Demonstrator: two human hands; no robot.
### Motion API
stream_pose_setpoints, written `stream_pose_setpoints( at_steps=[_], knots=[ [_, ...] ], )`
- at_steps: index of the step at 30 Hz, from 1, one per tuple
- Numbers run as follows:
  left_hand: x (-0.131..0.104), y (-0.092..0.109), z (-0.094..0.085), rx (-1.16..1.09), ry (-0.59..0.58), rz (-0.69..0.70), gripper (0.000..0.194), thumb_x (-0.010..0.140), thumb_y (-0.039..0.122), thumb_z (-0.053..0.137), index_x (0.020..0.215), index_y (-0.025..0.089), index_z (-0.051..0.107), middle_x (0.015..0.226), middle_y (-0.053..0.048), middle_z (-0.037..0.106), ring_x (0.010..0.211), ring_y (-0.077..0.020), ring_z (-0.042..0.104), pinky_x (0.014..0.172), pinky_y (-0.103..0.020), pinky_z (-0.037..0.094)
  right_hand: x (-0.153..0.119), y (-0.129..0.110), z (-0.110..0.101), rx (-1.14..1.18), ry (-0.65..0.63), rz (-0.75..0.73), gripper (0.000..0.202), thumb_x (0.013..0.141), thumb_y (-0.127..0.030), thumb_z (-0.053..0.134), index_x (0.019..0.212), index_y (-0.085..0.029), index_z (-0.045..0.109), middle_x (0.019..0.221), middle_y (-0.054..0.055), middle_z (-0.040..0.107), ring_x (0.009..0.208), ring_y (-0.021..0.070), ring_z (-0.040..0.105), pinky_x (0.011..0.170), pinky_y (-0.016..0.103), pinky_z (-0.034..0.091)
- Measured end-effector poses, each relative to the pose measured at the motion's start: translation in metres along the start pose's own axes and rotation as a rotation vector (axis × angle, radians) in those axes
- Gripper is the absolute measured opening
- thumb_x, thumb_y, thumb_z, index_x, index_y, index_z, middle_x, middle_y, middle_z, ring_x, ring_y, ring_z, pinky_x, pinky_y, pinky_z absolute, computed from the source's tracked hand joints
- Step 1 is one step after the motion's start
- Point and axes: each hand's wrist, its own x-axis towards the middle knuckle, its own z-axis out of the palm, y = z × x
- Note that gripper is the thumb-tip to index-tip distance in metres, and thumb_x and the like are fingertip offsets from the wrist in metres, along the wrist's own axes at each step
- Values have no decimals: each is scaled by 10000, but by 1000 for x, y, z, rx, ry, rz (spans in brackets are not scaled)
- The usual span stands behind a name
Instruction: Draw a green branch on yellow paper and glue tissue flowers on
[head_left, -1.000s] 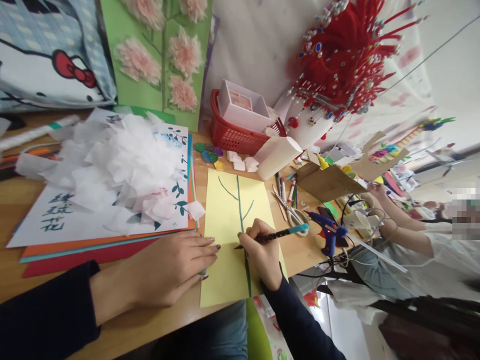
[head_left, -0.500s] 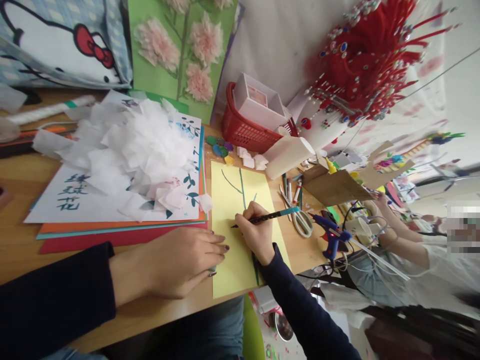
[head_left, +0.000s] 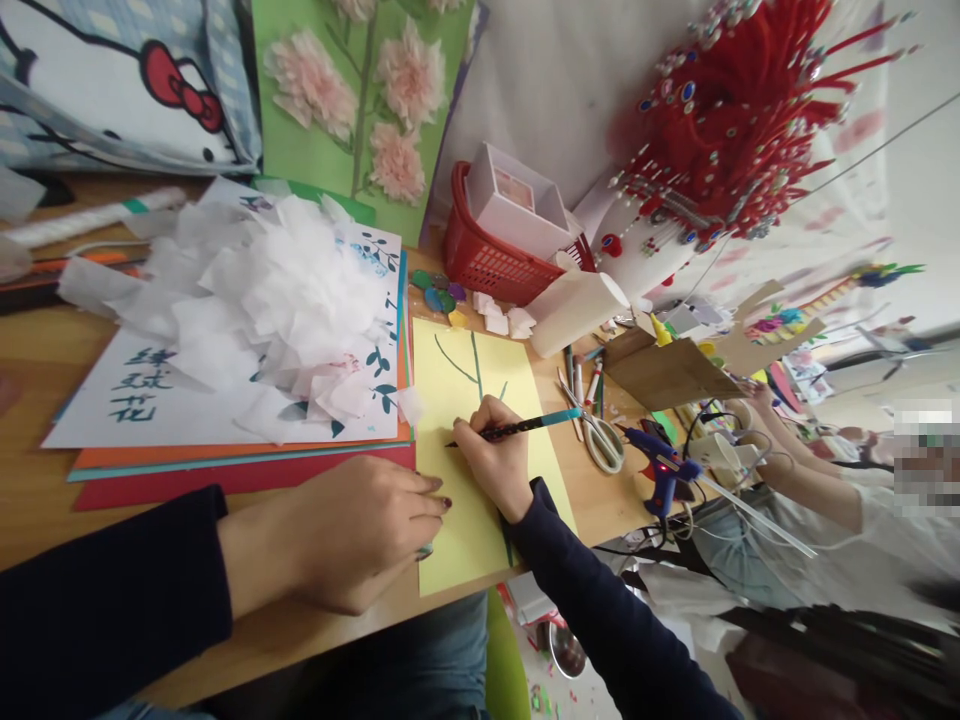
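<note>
Held in my right hand (head_left: 495,455) is a dark patterned marker (head_left: 517,428) with a teal end. Its dark tip points left, close over the yellow sheet (head_left: 457,560); whether it touches is unclear. Green lines on the sheet form a stem with side strokes, partly covered by my right hand. My left hand (head_left: 367,530) rests palm down at the sheet's left edge, fingers stretched towards the marker. A small teal spot shows by its lower fingertips, too little to identify.
To the left, white tissue paper pieces (head_left: 277,290) lie heaped on stacked coloured sheets (head_left: 247,465). Behind stands a red basket (head_left: 487,260). On the right are scissors (head_left: 604,445), a blue glue gun (head_left: 664,470) with a lit red light, and another person's arm (head_left: 810,480).
My right hand and the marker have shifted slightly left and up. The yellow sheet appears a little further left. My left hand's fingers are slightly more bent.
</note>
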Motion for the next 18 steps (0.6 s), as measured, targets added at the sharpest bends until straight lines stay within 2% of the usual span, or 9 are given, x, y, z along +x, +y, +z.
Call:
stream_pose_setpoints(
  at_steps=[7,18],
  knots=[
    [2,1,0,-39,59,-10,314,902,138,458,1026,78,740,1069,-85,776,1023,-286,723,881,-378,581,0,-1,1,-19,-15,-23,285,679,-219,546,536,-235,301,494,-81,304,481,88,273,471,237,249],
    [-1,-1,1,-35,31,-16,305,887,132,478,1041,87,738,1087,-73,773,1055,-283,712,890,-381,574,-7,0,-5,10,-33,0,270,646,-207,532,521,-233,294,488,-82,284,472,79,257,447,225,227]
  ],
)
